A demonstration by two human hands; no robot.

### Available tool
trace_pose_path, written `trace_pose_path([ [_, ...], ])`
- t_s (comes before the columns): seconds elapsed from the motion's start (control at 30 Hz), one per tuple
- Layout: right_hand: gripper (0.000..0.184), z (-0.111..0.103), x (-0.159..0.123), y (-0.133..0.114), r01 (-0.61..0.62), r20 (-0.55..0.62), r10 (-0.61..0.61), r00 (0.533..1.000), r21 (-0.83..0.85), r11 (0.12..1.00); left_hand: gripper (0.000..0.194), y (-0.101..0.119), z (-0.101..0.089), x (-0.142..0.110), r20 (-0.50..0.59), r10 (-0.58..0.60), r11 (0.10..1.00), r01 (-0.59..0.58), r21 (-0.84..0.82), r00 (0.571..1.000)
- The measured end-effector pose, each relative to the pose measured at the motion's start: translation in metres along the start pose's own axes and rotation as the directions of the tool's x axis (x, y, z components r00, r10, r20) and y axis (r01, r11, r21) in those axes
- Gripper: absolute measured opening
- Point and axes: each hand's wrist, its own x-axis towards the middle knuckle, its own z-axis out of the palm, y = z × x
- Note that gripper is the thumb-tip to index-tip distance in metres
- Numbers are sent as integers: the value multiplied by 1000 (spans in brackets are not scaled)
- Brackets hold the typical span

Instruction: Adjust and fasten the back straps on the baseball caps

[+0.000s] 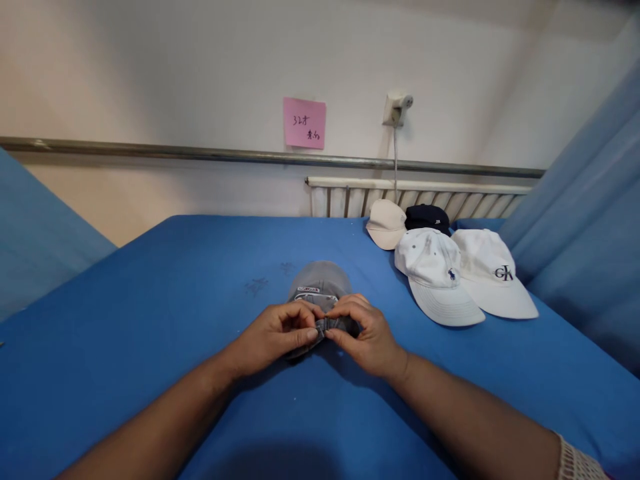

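A grey baseball cap [323,275] rests on the blue-covered surface in front of me, its brim pointing away and its back strap towards me. My left hand [280,330] pinches the left part of the strap between thumb and fingers. From the other side, my right hand [365,333] grips the strap close to a small buckle [327,324]. The fingertips of both hands almost meet at the strap. Part of the cap's crown is hidden behind my fingers.
To the right lie a white cap with a dark logo [433,263], a white CK cap [487,267], a cream cap [387,223] and a navy cap [425,217]. Behind are a radiator [355,200], a metal rail [200,152], a socket [395,110] and a pink note [305,123]. Blue curtains [595,220] flank both sides.
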Motion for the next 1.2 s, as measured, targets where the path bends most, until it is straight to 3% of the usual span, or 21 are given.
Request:
trace_pose_path([
  [0.33,21,1,-3,0,86,55,-83,995,-49,995,26,-7,12,5,-119,-18,995,6,-99,993],
  [1.2,18,1,-2,-2,131,134,-117,984,-100,986,27,-8,14,5,-88,-72,995,66,-68,994],
])
